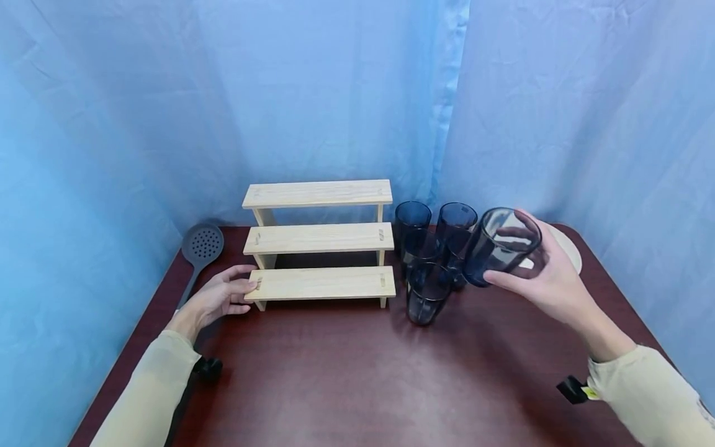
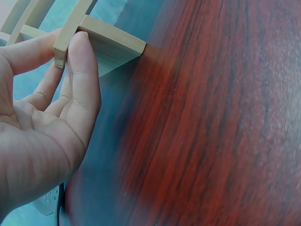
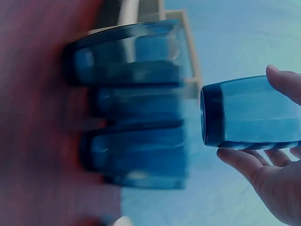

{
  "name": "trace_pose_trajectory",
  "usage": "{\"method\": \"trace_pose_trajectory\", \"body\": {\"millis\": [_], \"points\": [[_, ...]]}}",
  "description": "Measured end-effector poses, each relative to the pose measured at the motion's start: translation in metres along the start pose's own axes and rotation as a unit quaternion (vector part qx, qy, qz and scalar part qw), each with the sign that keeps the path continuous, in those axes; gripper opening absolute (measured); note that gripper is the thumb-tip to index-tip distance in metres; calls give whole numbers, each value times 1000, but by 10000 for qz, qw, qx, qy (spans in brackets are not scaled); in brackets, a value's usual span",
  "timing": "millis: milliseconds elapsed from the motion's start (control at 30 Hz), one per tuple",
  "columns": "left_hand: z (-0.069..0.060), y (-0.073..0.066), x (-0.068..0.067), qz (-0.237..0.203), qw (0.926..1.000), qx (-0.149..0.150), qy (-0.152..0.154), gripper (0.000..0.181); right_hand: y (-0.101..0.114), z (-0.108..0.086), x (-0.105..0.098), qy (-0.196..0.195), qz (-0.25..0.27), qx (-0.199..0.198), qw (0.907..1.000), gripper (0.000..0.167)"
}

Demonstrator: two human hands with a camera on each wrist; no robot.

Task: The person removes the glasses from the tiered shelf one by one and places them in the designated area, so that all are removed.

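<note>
My left hand (image 1: 218, 297) pinches the left end of the lowest board of a three-tier wooden display rack (image 1: 321, 284). In the left wrist view, the thumb and fingers lie on either side of that board's end (image 2: 70, 35). My right hand (image 1: 550, 273) grips a dark, see-through drinking glass (image 1: 503, 248), tilted and raised above the table. In the right wrist view, thumb and fingers lie on opposite sides of the held glass (image 3: 254, 113). Several matching glasses (image 1: 427, 292) stand upright, close together, right of the rack.
A grey perforated skimmer (image 1: 203, 244) lies at the table's left edge, beyond my left hand. Partly hidden behind my right hand is a white round thing (image 1: 566, 248), perhaps a plate. Blue curtains (image 1: 313, 93) enclose the dark red wooden table (image 1: 357, 372) at the back and sides.
</note>
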State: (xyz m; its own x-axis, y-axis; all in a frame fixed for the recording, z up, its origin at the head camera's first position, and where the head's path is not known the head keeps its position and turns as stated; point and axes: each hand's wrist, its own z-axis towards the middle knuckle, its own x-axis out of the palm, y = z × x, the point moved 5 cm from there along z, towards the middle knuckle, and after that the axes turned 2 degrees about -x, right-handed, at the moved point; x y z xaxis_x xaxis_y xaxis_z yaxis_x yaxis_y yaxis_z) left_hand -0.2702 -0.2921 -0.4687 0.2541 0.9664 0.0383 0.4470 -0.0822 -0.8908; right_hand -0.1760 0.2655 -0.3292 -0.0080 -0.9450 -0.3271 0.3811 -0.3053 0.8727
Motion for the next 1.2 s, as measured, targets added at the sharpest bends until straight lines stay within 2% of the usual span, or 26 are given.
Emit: {"method": "trace_pose_trajectory", "body": {"millis": [133, 233, 433, 600, 900, 1200], "points": [[-2, -1, 0, -26, 10000, 32, -5, 70, -21, -15, -3, -20, -455, 216, 9987, 102], [-2, -1, 0, -54, 10000, 48, 26, 70, -36, -23, 0, 60, -574, 378, 9976, 100], [-3, -1, 1, -65, 10000, 35, 12, 71, -59, -33, 11, 237, -394, 464, 9979, 100], [-2, -2, 2, -49, 10000, 35, -7, 73, -75, -38, 19, 374, -475, 536, 9967, 100], [-3, -3, 1, -16, 10000, 93, 20, 74, -94, -39, 28, 606, -482, 790, 9939, 100], [0, 2, 0, -57, 10000, 56, -31, 67, -100, -40, 33, 707, -705, 720, 9924, 101]]}}
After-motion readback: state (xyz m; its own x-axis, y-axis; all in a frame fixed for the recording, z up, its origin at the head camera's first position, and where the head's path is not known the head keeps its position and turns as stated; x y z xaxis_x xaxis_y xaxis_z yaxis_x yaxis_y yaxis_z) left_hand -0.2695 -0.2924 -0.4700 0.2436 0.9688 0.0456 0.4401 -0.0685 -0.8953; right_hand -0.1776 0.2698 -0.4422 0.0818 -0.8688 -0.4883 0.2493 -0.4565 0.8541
